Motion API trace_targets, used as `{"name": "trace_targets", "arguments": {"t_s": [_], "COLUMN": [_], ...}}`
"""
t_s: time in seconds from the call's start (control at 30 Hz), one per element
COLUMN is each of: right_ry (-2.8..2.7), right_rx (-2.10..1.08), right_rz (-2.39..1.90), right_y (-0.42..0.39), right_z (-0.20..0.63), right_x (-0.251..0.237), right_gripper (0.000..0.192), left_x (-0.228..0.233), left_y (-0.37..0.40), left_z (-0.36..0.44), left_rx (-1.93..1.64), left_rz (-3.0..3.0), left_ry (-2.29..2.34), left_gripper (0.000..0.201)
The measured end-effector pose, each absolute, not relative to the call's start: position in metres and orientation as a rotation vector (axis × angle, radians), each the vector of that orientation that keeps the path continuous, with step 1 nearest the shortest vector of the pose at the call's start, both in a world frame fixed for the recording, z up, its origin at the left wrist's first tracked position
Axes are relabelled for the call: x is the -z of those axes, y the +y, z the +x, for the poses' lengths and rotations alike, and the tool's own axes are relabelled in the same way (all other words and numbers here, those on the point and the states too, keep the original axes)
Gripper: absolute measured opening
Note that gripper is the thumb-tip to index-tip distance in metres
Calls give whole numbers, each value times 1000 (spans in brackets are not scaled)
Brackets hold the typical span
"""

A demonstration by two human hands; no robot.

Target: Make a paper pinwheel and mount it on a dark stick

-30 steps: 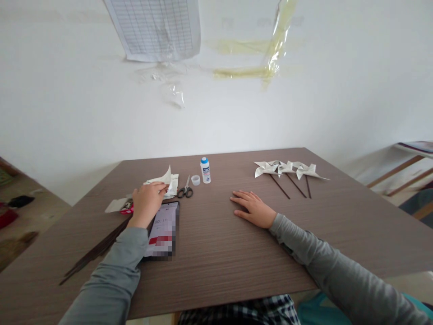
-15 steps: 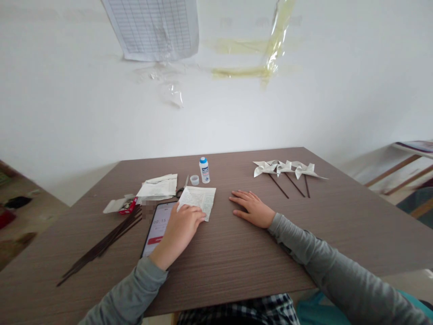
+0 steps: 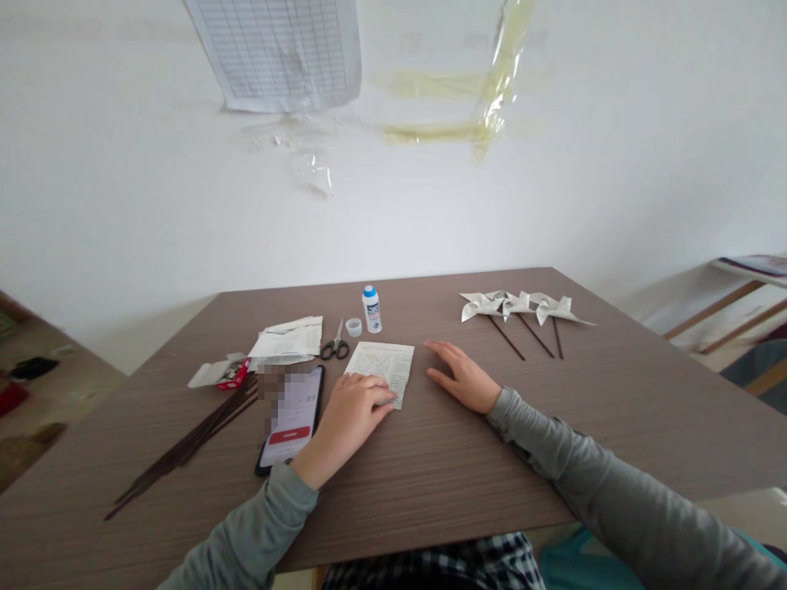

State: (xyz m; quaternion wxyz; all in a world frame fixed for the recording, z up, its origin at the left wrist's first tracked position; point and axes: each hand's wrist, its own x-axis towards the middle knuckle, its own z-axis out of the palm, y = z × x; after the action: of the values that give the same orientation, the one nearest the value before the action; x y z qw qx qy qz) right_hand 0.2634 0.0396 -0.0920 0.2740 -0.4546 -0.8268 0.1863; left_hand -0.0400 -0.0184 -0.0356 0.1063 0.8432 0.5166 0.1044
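Observation:
My left hand [image 3: 353, 411] lies flat over the lower left part of a printed sheet of paper [image 3: 384, 359], its fingers stretched out on it. The sheet rests on the table in front of me, roughly square. To its right, my right hand [image 3: 462, 378] rests with fingers extended and thumb apart, just off the paper's edge and holding nothing. Just beyond the sheet are black-handled scissors [image 3: 335, 348], a small clear cap [image 3: 353, 327] and a white bottle with a blue top [image 3: 372, 311].
A phone [image 3: 293, 426] lies left of my left hand. Farther left are a stack of paper sheets [image 3: 288, 338], an opened small red box [image 3: 232, 374] and a bundle of thin dark sticks [image 3: 184, 438]. Three paper pinwheels [image 3: 516, 306] on sticks lie at the back right of the table [image 3: 430, 508].
My left hand has slid the sheet to the right, toward my right hand, uncovering the scissors and more of the phone. The fingers of my right hand have drawn closer together.

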Motion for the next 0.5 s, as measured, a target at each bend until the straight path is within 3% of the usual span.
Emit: {"name": "trace_targets", "arguments": {"t_s": [0.13, 0.5], "right_ry": [-2362, -2501], "right_rx": [-431, -391], "right_rz": [-1136, -1146], "right_y": [30, 21], "right_z": [255, 250], "right_x": [84, 82], "right_gripper": [67, 38], "left_x": [38, 40], "left_y": [-20, -25], "left_z": [-32, -35], "left_rx": [-309, -392], "left_rz": [2513, 2420], "left_ry": [1438, 1445], "left_gripper": [23, 29]}}
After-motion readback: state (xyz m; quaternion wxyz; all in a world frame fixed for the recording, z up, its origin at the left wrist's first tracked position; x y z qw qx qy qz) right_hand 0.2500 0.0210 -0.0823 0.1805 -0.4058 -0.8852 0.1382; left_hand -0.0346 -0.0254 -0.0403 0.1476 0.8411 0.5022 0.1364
